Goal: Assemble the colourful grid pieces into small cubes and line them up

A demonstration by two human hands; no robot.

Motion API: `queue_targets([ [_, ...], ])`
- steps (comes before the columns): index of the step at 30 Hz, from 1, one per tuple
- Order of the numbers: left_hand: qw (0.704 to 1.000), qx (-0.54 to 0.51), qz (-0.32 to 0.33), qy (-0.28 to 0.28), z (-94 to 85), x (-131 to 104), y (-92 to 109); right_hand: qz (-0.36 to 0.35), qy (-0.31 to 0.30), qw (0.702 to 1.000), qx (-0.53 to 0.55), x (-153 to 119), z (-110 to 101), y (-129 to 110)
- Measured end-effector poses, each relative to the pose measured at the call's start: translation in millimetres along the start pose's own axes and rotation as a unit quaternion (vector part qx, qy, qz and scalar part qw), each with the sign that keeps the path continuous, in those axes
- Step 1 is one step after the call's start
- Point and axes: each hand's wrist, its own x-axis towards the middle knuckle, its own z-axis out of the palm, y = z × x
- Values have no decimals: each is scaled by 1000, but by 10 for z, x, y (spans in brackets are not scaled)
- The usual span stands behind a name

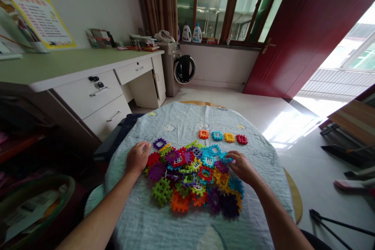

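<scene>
A heap of plastic interlocking building blocks (187, 179) in many colours lies on the cloth between my hands. My left hand (138, 158) rests at the heap's left side, fingers loosely bent with nothing seen in them, near a purple square-framed block (159, 143). At the right edge of the heap, my right hand (242, 167) has its thumb and fingers closed on a light blue block (225, 157). Beyond the heap sits a spaced row: an orange block (203, 134), a blue one with a white window (217, 136), a yellow block (229, 137) and a red block (241, 139).
A pale blue cloth (187, 119) covers the round table. To the left stands a desk (88, 62) with drawers; past it is a washing machine (172, 66) with its door ajar. A basket (38, 203) is at lower left. Black metal legs (328, 218) show at lower right.
</scene>
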Motion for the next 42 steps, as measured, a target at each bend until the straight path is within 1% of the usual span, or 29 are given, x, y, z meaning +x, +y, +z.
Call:
queue_targets([
  [2,1000,-6,2,1,2,-6,-2,18,11,999,25,12,-30,-1],
  [6,1000,-5,1,0,3,-13,10,111,20,993,40,34,-59,-15],
  [8,1000,-3,2,1,5,-13,15,144,22,989,26,32,-46,-11],
  [9,1000,-3,3,2,6,-13,16,151,29,988,4,26,-36,-4],
  [11,1000,-2,5,3,6,-11,14,155,56,984,-73,7,-17,18],
  [13,1000,-2,7,3,4,-10,10,152,85,973,-151,-14,-7,44],
  [15,1000,-5,10,0,-3,-10,11,145,92,969,-180,-29,-4,64],
  [18,1000,-6,10,-7,-18,-12,24,133,63,975,-166,-36,9,68],
  [20,1000,-8,10,-6,-27,-13,37,140,49,976,-162,-38,28,59],
  [23,1000,-11,10,-3,-34,-15,56,154,49,975,-151,-34,55,35],
  [25,1000,-12,11,-3,-33,-16,61,147,47,979,-131,-8,56,5],
  [27,1000,-12,14,-6,-26,-17,58,116,41,987,-104,57,39,-51],
  [31,1000,-11,14,-5,-6,-21,40,14,19,997,-69,313,-32,-232],
  [33,1000,-11,12,-2,-3,-25,39,-11,-4,998,-68,447,-63,-303],
  [35,1000,-12,11,-1,-8,-29,48,-6,-34,996,-84,528,-81,-311],
  [37,1000,-14,10,-1,-18,-32,63,24,-58,991,-116,530,-87,-247],
  [40,1000,-14,12,-4,-29,-32,83,79,-88,980,-157,427,-92,-90],
  [42,1000,-13,15,-5,-28,-30,84,103,-93,976,-167,356,-106,-25],
])
